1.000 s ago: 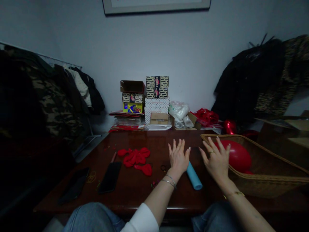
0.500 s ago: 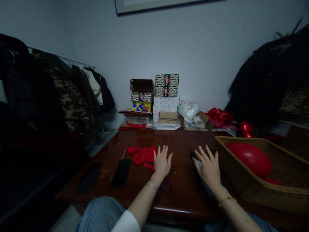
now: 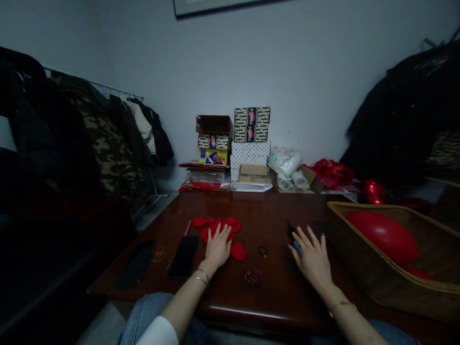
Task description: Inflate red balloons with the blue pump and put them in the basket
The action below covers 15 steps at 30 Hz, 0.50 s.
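My left hand (image 3: 217, 248), fingers spread, rests over a pile of limp red balloons (image 3: 235, 224) on the brown table. One of them lies just right of its fingertips. My right hand (image 3: 313, 256) is also spread and palm down, above a blue and black object (image 3: 296, 247) that it mostly hides, so I cannot tell its kind. Between the hands lie a dark hair tie (image 3: 263, 251) and a small tangle of coloured bands (image 3: 253, 277). A black phone (image 3: 183, 257) is left of my left hand.
At the right stands a wicker basket (image 3: 362, 256) with an inflated red balloon (image 3: 383, 237) inside. Another dark flat device (image 3: 135, 264) and yellow rubber bands (image 3: 158, 254) lie at the left. Stacked boxes (image 3: 250, 155) line the far wall beyond the table (image 3: 266, 299).
My left hand has moved left, further over the red balloons, baring the hair tie and coloured bands. My right hand stays spread over the blue and black object. The view has shifted slightly.
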{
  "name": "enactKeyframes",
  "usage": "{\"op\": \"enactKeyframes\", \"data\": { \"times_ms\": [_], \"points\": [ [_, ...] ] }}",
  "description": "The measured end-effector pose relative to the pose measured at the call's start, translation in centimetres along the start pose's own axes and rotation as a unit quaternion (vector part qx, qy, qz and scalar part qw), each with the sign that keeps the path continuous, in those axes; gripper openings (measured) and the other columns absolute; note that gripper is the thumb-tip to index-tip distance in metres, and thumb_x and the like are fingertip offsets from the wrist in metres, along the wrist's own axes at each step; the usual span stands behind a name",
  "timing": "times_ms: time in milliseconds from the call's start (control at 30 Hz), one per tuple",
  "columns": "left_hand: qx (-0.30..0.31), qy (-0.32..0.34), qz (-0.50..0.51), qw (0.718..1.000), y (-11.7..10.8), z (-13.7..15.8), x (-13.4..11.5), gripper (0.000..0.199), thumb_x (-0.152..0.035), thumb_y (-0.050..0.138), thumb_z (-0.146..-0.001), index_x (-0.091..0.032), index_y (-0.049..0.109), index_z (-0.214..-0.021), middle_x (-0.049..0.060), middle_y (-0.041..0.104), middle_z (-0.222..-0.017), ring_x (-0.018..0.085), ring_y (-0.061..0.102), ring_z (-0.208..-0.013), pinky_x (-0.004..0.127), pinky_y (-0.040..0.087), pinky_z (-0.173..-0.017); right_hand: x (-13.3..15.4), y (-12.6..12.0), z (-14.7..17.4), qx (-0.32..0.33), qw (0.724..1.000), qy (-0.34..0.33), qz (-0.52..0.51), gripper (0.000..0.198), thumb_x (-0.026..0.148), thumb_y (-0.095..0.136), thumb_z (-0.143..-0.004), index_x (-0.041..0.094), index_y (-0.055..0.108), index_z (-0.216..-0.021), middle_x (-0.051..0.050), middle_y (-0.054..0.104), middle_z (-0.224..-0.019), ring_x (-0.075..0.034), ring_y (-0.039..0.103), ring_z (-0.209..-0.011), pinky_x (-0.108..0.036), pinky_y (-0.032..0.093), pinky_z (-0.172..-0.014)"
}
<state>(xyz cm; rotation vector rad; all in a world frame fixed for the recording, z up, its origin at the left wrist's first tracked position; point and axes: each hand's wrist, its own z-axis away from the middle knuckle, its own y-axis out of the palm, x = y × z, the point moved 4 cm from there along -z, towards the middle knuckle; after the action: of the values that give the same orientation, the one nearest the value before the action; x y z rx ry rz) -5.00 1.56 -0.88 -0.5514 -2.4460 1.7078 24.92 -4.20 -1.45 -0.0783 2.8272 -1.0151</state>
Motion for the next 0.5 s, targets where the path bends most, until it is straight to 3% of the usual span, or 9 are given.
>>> {"op": "enactKeyframes", "data": {
  "times_ms": [267,500],
  "points": [
    [0.094,0.024,-0.017,0.995,3.0,0.2,2.2,0.061,-0.013,0.042,-0.078,-0.018,0.039,-0.138,0.008,0.033,-0.146,0.027,0.015,-0.138,0.058,-0.001,-0.107,0.4,1.0,0.9,0.098,0.994,0.035,0.045,0.047,0.038,0.041,-0.088,0.009,0.053,-0.123,-0.014,0.046,-0.136,-0.032,0.016,-0.136,-0.061,0.01,-0.106],
    [0.141,0.028,0.007,0.99,3.1,0.4,2.4,0.07,0.0,0.039,-0.069,-0.02,0.042,-0.136,0.011,0.039,-0.143,0.029,0.018,-0.137,0.061,-0.008,-0.104,0.3,1.8,1.8,0.202,0.972,0.087,0.084,0.052,0.036,0.044,-0.085,0.01,0.045,-0.131,-0.013,0.034,-0.145,-0.033,0.004,-0.138,-0.062,0.0,-0.105]
  ]
}}
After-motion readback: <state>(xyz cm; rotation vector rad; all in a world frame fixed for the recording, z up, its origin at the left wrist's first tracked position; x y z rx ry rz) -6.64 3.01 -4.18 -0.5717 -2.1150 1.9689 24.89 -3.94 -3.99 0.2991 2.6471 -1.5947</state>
